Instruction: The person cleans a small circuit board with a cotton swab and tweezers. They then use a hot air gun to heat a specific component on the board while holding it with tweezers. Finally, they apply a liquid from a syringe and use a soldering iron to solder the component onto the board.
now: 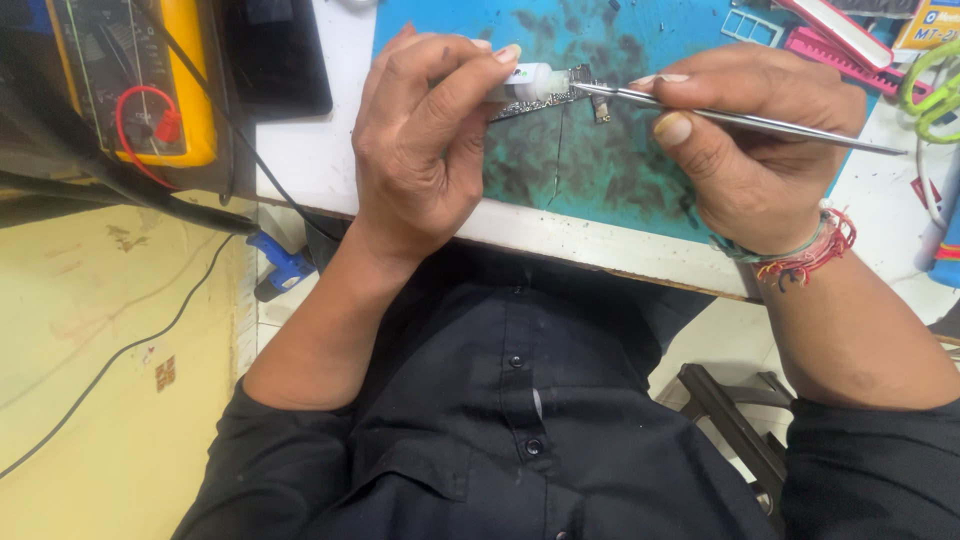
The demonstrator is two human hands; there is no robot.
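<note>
Hands: 2 [425, 140] [745, 150]
Tweezers: 1 [760, 122]
Circuit boards: 1 [545, 100]
Small white tubes: 1 [530, 78]
Yellow meters: 1 [190, 90]
Green mats: 1 [600, 170]

There is only one view, from a camera on the person's head. It looks steeply down and a little forward, very near to the two hands, the left hand [420, 140] and the right hand [745, 150]. Below the hands it sees the black shirt [520, 420]; above them the white table [320, 150] with a green mat [600, 170].
</note>
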